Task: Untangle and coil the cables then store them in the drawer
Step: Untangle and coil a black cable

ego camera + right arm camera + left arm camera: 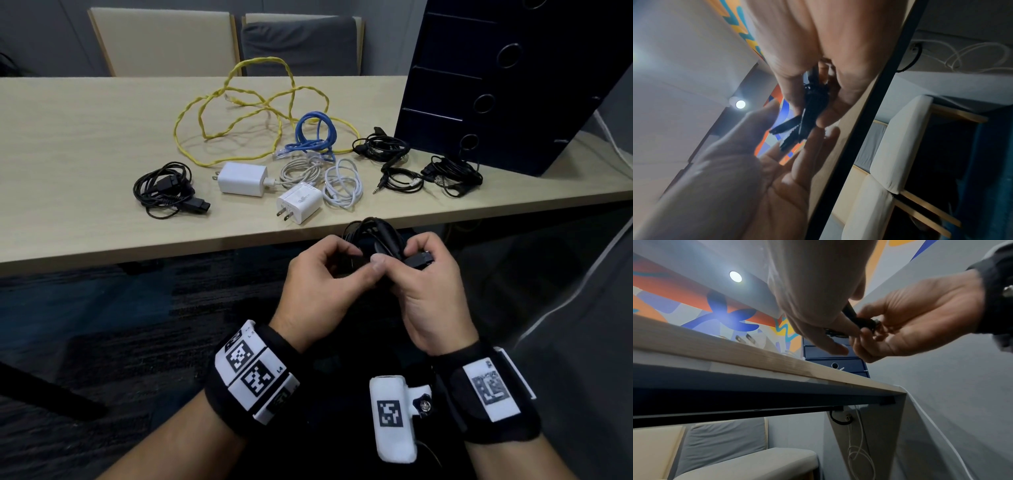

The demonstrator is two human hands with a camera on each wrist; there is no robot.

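A black coiled cable [375, 236] is held in the air just in front of the table's near edge. My left hand [361, 258] pinches it from the left between thumb and curled index finger. My right hand [411, 255] grips the bundle from the right, near its black connector [420, 259]. In the left wrist view the cable [859, 319] sits between the left hand [830, 337] and the right hand [869, 335]. In the right wrist view the right hand [809, 113] holds the bundle [813, 104], with two plug ends sticking out toward the left hand [793, 129]. The dark blue drawer unit [496, 85] stands at the table's right, drawers closed.
On the table [85, 144] lie a loose yellow cable [239, 102], a blue cable [313, 137], two white chargers [243, 178] with white cables [342, 185], a black coil [164, 190] at the left and black bundles [452, 174] by the drawers. Chairs stand behind.
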